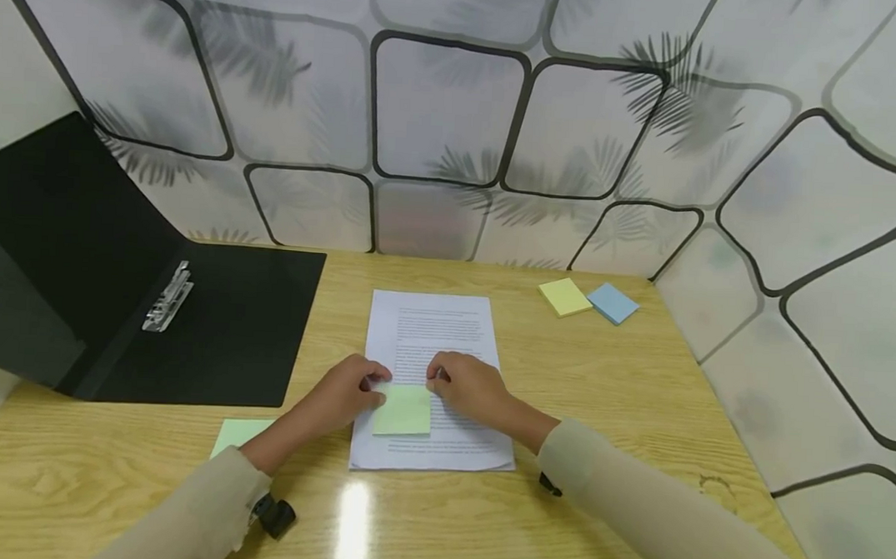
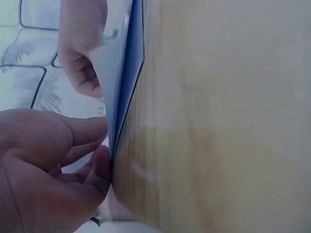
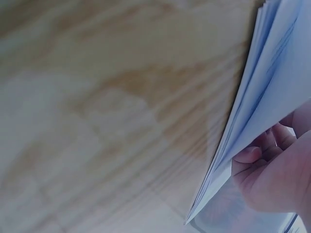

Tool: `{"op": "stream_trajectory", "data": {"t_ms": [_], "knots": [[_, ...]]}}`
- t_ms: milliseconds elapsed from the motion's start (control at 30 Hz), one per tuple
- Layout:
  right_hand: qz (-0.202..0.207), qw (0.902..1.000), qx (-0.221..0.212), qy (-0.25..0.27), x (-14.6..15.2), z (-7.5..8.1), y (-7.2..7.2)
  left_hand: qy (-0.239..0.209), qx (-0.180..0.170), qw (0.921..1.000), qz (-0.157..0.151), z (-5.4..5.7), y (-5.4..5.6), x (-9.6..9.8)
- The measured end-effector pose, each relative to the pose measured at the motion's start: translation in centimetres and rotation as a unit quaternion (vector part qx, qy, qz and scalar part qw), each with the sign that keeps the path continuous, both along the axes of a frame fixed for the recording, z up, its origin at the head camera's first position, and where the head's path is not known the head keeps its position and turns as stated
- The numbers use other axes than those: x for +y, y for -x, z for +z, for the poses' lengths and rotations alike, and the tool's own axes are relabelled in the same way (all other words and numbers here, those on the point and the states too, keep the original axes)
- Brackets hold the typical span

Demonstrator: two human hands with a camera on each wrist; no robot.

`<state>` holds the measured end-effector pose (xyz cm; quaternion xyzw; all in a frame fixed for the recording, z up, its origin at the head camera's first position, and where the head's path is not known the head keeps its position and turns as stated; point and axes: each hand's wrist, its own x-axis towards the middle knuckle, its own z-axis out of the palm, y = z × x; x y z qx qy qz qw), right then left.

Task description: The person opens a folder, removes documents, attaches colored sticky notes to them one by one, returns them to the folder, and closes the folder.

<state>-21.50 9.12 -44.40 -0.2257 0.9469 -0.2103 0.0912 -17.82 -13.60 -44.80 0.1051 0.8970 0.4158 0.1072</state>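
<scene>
A pale green sticky note lies over the lower middle of a printed stack of paper. My left hand pinches the note near its upper left corner, thumb and index finger bent toward it. At the upper right corner, the right hand has its thumb and index finger together on the note. In the left wrist view, the left hand shows its fingertips right at the paper surface. Curled fingers of the right hand show beside the sheets in the right wrist view, where the note is hidden.
An open black binder with a metal clip lies at the left. Yellow and blue sticky pads sit at the back right. A green pad is partly under the left forearm. A patterned wall borders the wooden table.
</scene>
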Motion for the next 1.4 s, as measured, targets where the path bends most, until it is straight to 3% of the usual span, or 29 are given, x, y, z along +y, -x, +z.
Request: {"op": "stream_trajectory", "data": {"t_ms": [200, 400, 733, 900, 1100, 1400], "knots": [[0.001, 1.0000, 0.000, -0.008, -0.2, 0.1, -0.1, 0.033, 0.019, 0.9992, 0.013, 0.1, -1.3, -0.4], [0.002, 0.9998, 0.001, -0.020, -0.2, 0.1, -0.1, 0.060, 0.061, 0.9963, -0.012, 0.1, -2.3, -1.0], [0.015, 0.9996, -0.024, 0.006, 1.9, 0.3, 0.2, 0.058, 0.036, 0.9975, -0.021, 0.0, -2.9, -1.3], [-0.023, 0.9976, -0.033, 0.056, 5.8, 1.0, 1.7, 0.063, 0.034, 0.9973, -0.015, 0.1, -3.1, -1.4], [-0.072, 0.9936, 0.010, 0.087, 13.5, 1.5, 5.3, 0.071, 0.026, 0.9971, -0.012, 0.4, -3.3, -1.3], [-0.142, 0.9886, 0.026, 0.041, 24.0, 1.9, 9.9, 0.077, 0.024, 0.9966, -0.014, 0.7, -3.4, -0.9]]}}
